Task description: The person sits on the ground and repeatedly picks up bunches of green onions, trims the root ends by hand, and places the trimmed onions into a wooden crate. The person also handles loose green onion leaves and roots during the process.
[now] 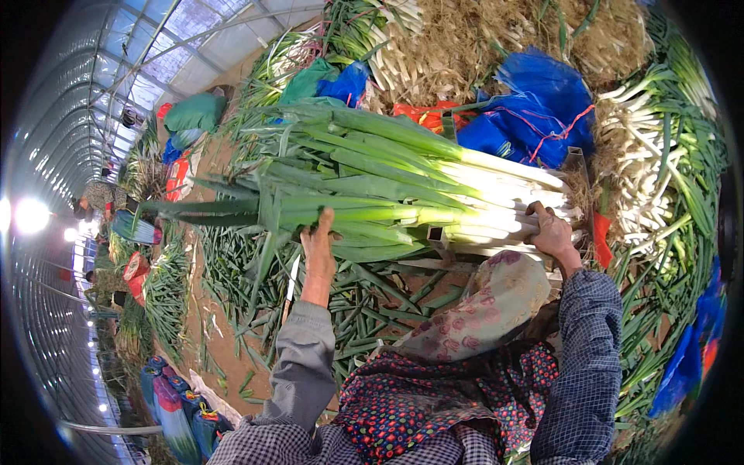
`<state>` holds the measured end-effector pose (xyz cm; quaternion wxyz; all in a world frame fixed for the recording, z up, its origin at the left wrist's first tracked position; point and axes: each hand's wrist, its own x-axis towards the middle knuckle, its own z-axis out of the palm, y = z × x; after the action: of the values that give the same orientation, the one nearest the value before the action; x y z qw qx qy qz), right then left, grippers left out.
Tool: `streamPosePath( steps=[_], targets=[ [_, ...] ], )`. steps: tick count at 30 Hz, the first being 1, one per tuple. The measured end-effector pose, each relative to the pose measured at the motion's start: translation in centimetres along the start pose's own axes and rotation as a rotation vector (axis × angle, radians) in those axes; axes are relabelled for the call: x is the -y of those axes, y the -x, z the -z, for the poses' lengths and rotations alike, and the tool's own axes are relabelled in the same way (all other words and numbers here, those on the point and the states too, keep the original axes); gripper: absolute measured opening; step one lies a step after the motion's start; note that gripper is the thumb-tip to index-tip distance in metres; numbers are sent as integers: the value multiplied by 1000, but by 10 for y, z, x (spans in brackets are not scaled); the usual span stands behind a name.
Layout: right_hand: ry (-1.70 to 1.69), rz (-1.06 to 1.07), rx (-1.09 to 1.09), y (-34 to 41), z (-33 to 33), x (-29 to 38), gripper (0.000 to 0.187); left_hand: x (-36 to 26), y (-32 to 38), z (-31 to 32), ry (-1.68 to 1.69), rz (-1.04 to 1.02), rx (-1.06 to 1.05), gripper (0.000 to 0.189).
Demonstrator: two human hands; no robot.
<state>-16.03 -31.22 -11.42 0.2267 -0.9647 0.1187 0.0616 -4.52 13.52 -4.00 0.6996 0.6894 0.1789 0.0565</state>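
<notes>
A large bundle of long green onions lies across a metal rack before me, leaves to the left and white root ends to the right. Against the near edge of the leaves is my left hand, fingers apart. My right hand rests on the white stalks near the roots; whether its fingers close around any is unclear. Square metal tube posts rise at the bundle's sides. Left of my left wrist, a knife points upward over cut leaves, its handle partly behind my sleeve.
Cut green leaves cover the ground below the rack. Blue net bags lie beyond it, by piles of rooty onions. More onions are heaped at right. Packed bundles stand at lower left; other people are far left.
</notes>
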Motion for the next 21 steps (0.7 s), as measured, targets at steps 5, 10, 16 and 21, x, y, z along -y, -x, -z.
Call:
streamPosePath(
  steps=[5,10,16,21],
  targets=[
    [32,-6,36,0,1,2,62,-21,-18,-28,-21,-55,-144,80],
    [34,-25,65,-3,-2,-2,59,-35,-42,-25,-326,-465,-161,64],
    [41,-32,67,-4,-5,-5,62,-61,-100,23,-1136,-443,-208,86],
    [26,-13,56,-4,-2,-2,62,-109,-175,87,-999,-576,-354,89]
  ],
)
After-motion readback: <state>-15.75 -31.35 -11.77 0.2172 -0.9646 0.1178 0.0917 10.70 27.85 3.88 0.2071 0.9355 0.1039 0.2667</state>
